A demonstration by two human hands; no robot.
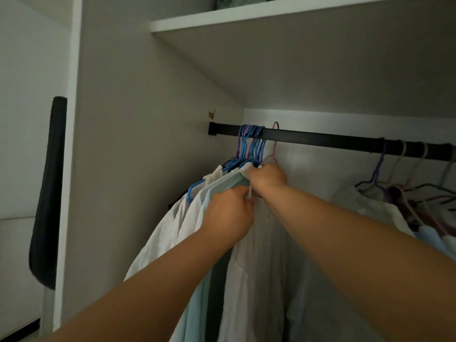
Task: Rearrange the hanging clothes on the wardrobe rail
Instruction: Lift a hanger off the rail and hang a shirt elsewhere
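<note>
Nearest the camera, two bare forearms rise from the lower edge of the frame toward its centre. The left hand [228, 213] has its fingers curled into the shoulder of the pale garments [197, 233] hanging at centre left, pinching fabric near a thin pink hanger arm. Just above and to the right, the right hand [267, 177] is clenched around the neck of the pink hanger [272, 146], right beside the collars of the bunch.

Behind the hands, the blue hangers [253, 144] are packed tight at the left end of the black rail [333, 141], their hooks overlapping. The pink hook sits just right of that cluster. A second group of clothes [394, 208] hangs well apart at the right edge of the frame, leaving a bare stretch of rail between.

The step in hand looks like separating or seating one garment at the edge of the left bunch. Doing it well likely means lifting the pink hook straight up off the rail rather than dragging it sideways, since neighbouring hooks could snag. The left hand should steady the shoulder so the cloth does not slip off the hanger.

Farthest up, a white shelf [246, 19] crosses the top of the frame.
</note>
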